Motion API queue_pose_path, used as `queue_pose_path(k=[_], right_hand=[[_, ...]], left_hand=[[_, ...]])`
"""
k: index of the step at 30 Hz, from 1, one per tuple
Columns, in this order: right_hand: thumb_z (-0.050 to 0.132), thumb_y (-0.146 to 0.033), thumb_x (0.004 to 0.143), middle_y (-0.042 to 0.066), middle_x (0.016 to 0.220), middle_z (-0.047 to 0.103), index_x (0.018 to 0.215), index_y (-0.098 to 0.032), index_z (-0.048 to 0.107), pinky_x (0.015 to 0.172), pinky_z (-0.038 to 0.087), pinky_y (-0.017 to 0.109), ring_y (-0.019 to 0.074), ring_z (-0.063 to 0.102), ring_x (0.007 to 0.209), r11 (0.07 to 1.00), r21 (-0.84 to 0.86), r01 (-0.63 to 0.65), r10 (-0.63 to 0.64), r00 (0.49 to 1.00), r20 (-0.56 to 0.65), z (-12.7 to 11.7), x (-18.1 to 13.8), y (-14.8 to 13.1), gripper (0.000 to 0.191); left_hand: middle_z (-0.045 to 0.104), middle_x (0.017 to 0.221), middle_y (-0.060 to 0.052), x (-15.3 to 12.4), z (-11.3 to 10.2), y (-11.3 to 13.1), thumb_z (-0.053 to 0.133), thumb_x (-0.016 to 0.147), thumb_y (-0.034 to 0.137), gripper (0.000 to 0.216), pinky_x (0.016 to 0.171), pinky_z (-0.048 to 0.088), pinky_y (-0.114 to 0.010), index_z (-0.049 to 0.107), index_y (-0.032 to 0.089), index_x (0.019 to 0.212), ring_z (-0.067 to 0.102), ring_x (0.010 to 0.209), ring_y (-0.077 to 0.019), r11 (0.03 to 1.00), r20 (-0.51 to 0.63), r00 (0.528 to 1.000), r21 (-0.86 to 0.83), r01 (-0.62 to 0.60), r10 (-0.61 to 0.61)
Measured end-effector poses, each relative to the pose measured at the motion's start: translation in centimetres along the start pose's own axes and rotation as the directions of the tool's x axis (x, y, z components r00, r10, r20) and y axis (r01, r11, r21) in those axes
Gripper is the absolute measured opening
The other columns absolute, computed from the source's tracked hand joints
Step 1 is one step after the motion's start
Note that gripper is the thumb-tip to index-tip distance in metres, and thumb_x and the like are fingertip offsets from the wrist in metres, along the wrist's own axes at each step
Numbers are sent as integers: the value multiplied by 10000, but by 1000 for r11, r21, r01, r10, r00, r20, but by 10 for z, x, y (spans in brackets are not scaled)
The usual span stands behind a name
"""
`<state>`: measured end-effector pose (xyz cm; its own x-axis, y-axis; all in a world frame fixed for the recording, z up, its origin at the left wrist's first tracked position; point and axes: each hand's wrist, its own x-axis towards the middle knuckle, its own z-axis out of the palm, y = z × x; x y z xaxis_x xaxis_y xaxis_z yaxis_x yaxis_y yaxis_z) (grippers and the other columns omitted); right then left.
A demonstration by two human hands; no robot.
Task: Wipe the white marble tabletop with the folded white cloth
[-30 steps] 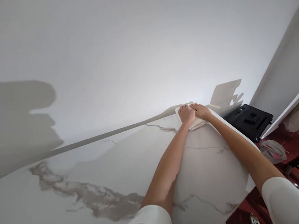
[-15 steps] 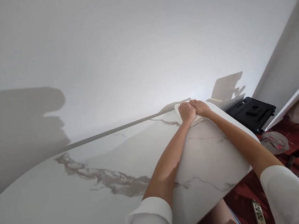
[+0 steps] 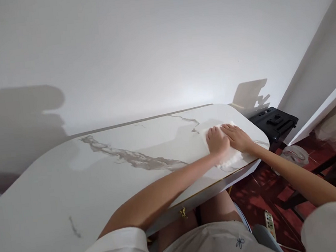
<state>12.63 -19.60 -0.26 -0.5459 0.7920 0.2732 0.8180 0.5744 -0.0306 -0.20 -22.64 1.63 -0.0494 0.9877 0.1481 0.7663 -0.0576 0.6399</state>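
Note:
A white cloth [image 3: 231, 160] with a scalloped edge lies on the right part of the white, marble-patterned tabletop [image 3: 51, 196]. My left hand [image 3: 217, 141] presses down on it, with the fingers bent and bunched against the fabric. Beside it, touching or nearly touching, my right hand [image 3: 237, 137] rests flat over the cloth's right side, fingers stretched out. The palms hide the middle of the cloth, which is slightly blurred.
A white wall [image 3: 136, 57] runs along the table's back edge. Right of the table are a black case [image 3: 273, 124], a clear plastic bag [image 3: 294, 156] and red floor tiles [image 3: 255, 197]. A power strip [image 3: 269, 224] lies below. A gold drawer knob [image 3: 182, 212] sticks out in front.
Both hands have drawn the cloth from the far back edge toward me, to near the front edge at the right. The view has shifted, showing the table front and my lap.

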Motion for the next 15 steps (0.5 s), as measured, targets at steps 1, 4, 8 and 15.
queue_pose_path(k=[1, 4, 8, 15], right_hand=[[271, -246, 952, 122, 1477, 410, 1430, -116, 412, 1098, 319, 438, 249, 342, 1377, 1000, 8, 13, -13, 1000, -3, -2, -15, 5, 515], [269, -275, 957, 107, 1458, 443, 1414, -153, 443, 1097, 331, 452, 243, 364, 1367, 1000, 19, 8, -7, 999, -33, -3, -49, 31, 504], [271, -281, 955, 100, 1432, 479, 1392, -181, 475, 1071, 382, 432, 237, 419, 1333, 998, -6, -67, 66, 994, -83, -3, -61, 76, 492], [306, -222, 921, 101, 1402, 513, 1388, -206, 476, 991, 467, 409, 253, 493, 1271, 971, -59, -232, 228, 971, -74, 2, -2, 133, 497]], left_hand=[[405, 1476, -145, -11, 4, 8, 410, 816, 154, 537, 1180, 195, -423, 423, 106, 1351, 271, 1415, -286, 1000, 25, 1000, 2, -9, 9], [312, 1528, -148, -27, 23, 31, 402, 842, 207, 580, 1191, 165, -422, 363, 70, 1404, 209, 1438, -277, 998, 122, 991, 13, -55, 53], [363, 1496, -145, -9, 55, 56, 353, 882, 236, 533, 1177, 174, -436, 384, 59, 1384, 249, 1410, -273, 981, 117, 977, 48, -187, 181], [578, 1233, -132, 82, 90, 67, 341, 910, 229, 360, 1071, 294, -419, 575, 89, 1145, 428, 1216, -263, 914, -7, 923, 138, -381, 385]])
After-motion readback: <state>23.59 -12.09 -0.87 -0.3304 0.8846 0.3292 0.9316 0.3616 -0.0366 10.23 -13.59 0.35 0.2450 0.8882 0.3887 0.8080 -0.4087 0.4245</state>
